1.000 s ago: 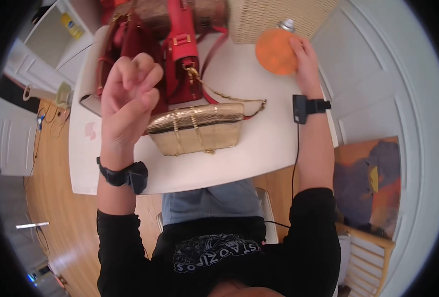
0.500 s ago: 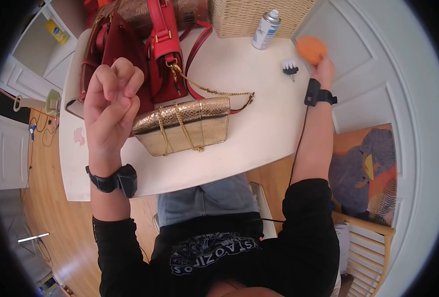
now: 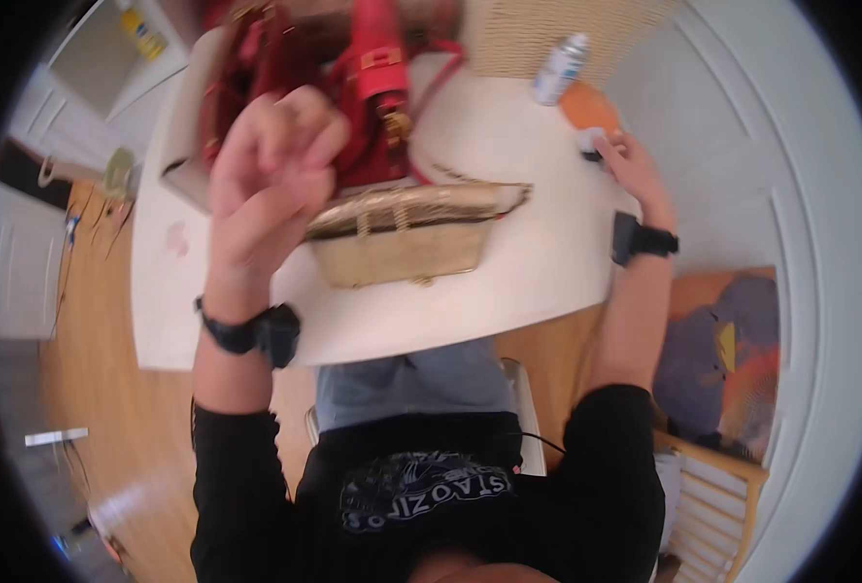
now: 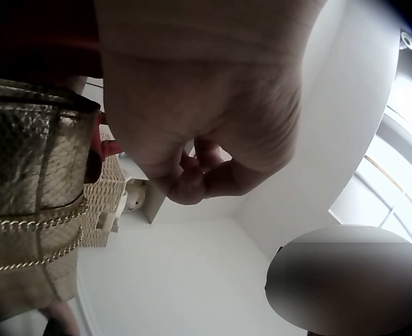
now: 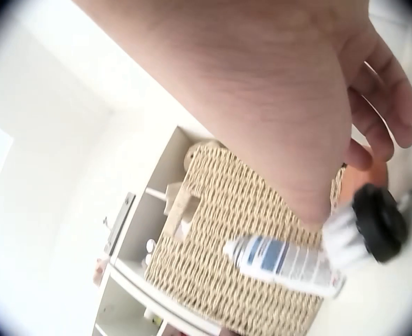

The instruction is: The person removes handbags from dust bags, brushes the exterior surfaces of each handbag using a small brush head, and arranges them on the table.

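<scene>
In the head view my right hand (image 3: 635, 173) is at a small drill brush (image 3: 591, 142) with white bristles and a black base. In the right wrist view my thumb reaches the bristles of the brush (image 5: 364, 227), while the other fingers stay spread and loosely bent. Just beyond lies a round orange pad (image 3: 586, 105), beside a white and blue spray can (image 3: 559, 72). My left hand (image 3: 273, 180) is raised over the table, its fingers curled against the thumb with nothing visible between them. Nearest to it stands a gold snakeskin-pattern clutch (image 3: 406, 255) with chain straps.
Red handbags (image 3: 377, 73) crowd the back left of the white table (image 3: 470, 325). A woven basket (image 3: 508, 34) stands behind the can. The wall panels (image 3: 703, 126) run along the right side, with a picture (image 3: 722, 350) of a bird leaning below.
The orange pad, earlier in my right hand and carried right, now lies on the table by the can. My right hand has come down to the brush. The left hand keeps its curled shape.
</scene>
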